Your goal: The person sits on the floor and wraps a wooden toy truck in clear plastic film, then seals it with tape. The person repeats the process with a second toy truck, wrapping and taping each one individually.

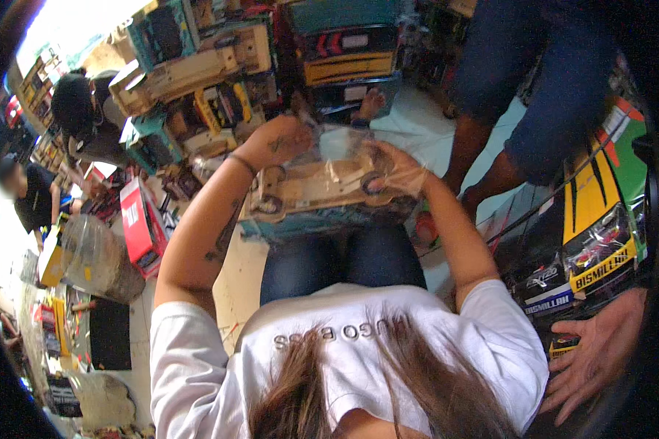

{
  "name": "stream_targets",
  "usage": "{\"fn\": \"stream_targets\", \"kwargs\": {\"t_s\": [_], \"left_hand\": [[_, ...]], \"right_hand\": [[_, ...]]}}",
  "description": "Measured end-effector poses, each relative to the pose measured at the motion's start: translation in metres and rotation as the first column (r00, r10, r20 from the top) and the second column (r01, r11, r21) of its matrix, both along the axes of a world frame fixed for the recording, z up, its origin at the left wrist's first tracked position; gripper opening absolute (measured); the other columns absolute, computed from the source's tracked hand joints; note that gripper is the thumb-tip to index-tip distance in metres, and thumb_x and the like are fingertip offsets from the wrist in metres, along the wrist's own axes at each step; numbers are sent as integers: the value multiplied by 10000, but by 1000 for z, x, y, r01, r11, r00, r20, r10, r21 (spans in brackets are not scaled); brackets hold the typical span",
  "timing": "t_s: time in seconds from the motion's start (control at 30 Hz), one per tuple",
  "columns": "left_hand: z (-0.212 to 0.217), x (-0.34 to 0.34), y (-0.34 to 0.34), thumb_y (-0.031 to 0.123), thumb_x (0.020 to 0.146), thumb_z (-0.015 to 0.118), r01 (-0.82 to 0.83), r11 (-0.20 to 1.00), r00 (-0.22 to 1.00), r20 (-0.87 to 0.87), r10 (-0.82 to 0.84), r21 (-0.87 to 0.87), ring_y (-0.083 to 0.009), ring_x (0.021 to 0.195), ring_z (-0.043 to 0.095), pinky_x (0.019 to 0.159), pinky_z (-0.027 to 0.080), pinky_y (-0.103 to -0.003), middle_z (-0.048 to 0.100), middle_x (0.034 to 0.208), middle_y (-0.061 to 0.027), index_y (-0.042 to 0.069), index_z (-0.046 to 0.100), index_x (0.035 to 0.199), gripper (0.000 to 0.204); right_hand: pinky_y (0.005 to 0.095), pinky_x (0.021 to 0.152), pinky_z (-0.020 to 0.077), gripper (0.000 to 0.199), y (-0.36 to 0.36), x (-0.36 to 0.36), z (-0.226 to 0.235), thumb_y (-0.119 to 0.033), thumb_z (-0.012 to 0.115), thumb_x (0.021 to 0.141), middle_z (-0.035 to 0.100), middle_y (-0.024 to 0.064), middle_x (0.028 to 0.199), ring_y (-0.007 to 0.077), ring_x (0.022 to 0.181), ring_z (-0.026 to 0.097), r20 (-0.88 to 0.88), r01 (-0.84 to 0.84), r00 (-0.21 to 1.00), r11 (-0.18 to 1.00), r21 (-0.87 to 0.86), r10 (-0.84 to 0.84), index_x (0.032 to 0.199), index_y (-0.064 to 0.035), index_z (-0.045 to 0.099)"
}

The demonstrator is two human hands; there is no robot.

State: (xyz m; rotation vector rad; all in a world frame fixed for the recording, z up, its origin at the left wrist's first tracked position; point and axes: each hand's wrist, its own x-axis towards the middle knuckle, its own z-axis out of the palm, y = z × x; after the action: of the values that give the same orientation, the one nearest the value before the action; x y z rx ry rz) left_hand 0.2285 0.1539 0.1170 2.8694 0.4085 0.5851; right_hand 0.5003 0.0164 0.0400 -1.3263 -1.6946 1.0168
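A toy truck lies upside down across my lap, with its bare wooden underside and wheels facing up and a teal side toward me. Clear plastic wrap covers it and stretches past its far edge. At the truck's far left, my left hand is closed on the plastic, though its fingertips are partly hidden. My right hand grips the plastic near the right wheel, fingers bent over the truck's far right part.
More toy trucks are stacked ahead and to the left. Yellow and black ones stand at right, beside another person's spread hand. Someone's legs are close ahead right. Left are a red box, a clear plastic bundle and seated people.
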Motion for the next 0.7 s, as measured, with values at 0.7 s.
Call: {"fn": "stream_targets", "kwargs": {"t_s": [0.7], "left_hand": [[-26,-68,-10,184,702,562,20,992,983,180,-43,125,-220,792,551,701,422,-368,553,863,-49,59,583,934,264]], "right_hand": [[429,1059,319,1068,46,-47,30,-348,904,487,443,141,1314,304,1242,415,314,-57,947,998,-38,66,1366,-76,361]]}}
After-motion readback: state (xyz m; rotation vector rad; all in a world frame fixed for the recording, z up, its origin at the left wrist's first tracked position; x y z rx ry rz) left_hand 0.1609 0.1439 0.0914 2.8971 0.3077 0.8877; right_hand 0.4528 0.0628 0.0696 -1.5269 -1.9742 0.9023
